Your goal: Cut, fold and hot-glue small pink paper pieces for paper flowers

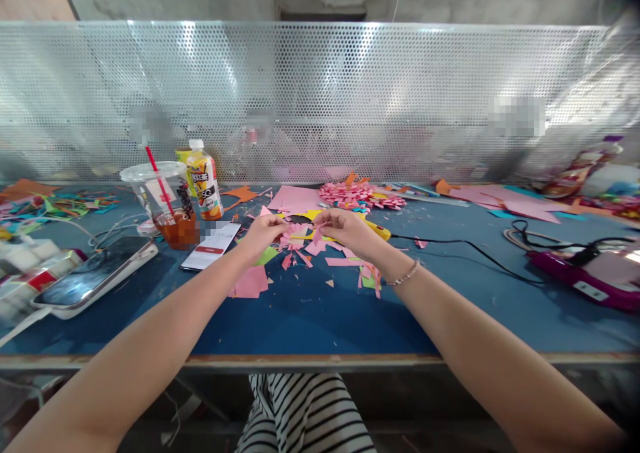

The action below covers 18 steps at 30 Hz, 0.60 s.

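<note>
Over the middle of the blue table, my left hand (264, 234) pinches one side of a fringed pink paper piece (299, 229). My right hand (346, 229) holds the other side between thumb and fingertips. Loose pink scraps (250, 283) lie under and around both hands, with bits of green paper (266, 255) among them. Just past my right hand, a yellow corded tool (377, 230) rests on the table, partly hidden by that hand. Behind it sits a heap of pink fringed paper (345, 193).
To the left stand a plastic cup with a red straw (175, 229) and a drink bottle (204, 183), near a phone (213, 245) and a larger device (95, 276). A purple power strip (583, 276) lies right. A perforated metal screen (320, 99) closes the back.
</note>
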Motion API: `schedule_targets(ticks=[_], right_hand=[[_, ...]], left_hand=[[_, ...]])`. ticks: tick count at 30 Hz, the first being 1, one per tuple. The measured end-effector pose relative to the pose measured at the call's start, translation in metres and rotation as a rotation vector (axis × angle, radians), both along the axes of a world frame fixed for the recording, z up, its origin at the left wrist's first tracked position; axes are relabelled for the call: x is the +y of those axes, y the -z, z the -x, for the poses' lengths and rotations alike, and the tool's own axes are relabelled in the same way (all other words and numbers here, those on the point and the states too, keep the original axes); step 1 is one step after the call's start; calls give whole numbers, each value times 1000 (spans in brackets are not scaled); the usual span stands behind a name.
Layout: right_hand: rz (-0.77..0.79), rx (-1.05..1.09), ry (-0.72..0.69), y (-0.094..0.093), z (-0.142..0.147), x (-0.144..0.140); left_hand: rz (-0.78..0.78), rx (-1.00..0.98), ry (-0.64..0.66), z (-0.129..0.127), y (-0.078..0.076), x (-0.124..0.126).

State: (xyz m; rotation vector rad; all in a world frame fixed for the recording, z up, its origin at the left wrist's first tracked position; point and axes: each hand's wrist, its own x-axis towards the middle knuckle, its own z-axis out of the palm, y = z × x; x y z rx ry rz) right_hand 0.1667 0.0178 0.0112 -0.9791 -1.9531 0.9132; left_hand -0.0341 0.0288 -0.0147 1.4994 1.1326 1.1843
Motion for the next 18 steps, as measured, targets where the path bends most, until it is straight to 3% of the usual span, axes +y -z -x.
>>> schedule_targets(ticks=[4,9,14,18], right_hand=[[113,49,8,-1,2,-3],[76,-58,36,-2,-1,-1],[196,-133,12,1,-3,1],[87,-233,11,8,-1,5]], left_hand=[[14,3,5,-1,-1,-2],[54,20,12,-2,-3,-3],[162,92,36,-2,-4,-6],[221,64,51,-5,-5,-10]])
